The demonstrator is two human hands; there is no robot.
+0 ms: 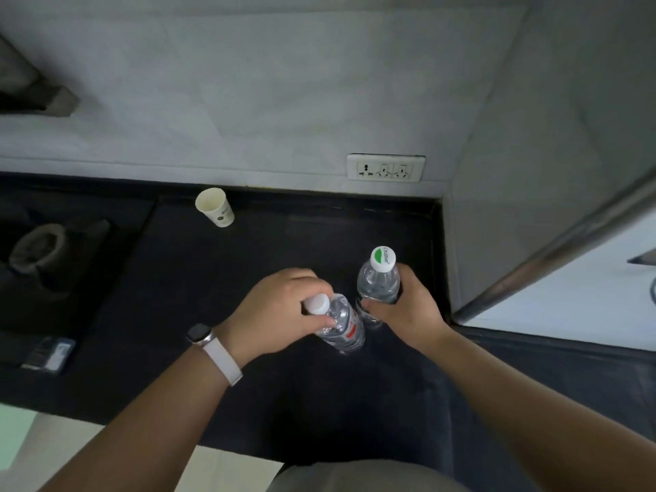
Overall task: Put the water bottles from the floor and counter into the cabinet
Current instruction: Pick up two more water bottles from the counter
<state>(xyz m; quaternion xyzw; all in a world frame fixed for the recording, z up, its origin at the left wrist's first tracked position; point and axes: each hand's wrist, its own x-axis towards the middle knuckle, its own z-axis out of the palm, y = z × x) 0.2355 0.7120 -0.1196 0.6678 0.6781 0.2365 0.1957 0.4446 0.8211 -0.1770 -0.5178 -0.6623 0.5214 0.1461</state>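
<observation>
Two clear plastic water bottles are over the dark counter (220, 285), side by side. My left hand (277, 314) grips the red-labelled bottle (342, 326) near its white cap, and this bottle leans toward me. My right hand (408, 307) is curled round the body of the second bottle (378, 278), which stands upright with a green-and-white cap. The two bottles nearly touch. No cabinet interior shows in this view.
A paper cup (214, 206) stands near the wall at the counter's back. A wall socket plate (386, 167) sits above the counter. A dark sink with a faucet (39, 250) lies at the left. A metal-edged panel (553, 243) rises at the right.
</observation>
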